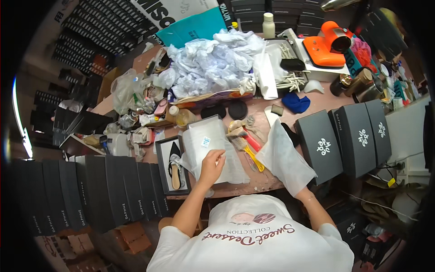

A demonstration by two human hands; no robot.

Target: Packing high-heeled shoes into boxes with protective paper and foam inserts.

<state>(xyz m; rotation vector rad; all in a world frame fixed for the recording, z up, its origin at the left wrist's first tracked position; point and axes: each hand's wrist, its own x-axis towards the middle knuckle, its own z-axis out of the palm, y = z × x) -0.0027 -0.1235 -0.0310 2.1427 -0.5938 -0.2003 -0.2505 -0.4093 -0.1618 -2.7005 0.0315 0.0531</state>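
My left hand is over white tissue paper with its fingers curled in; whatever they may hold is hidden. Above it, a small printed sticker lies on the pale sheet covering a dark box part. To its left, an open shoebox contains a black pointed shoe with a tan insole and a silvery ornament. On the right, a raised translucent white sheet covers my right hand's fingers; only the wrist shows below it.
A yellow-handled brush and a red-handled tool lie between my hands. Closed grey shoeboxes stand at right, more at left. Behind are crumpled tissue, a bottle, a blue cloth and an orange device.
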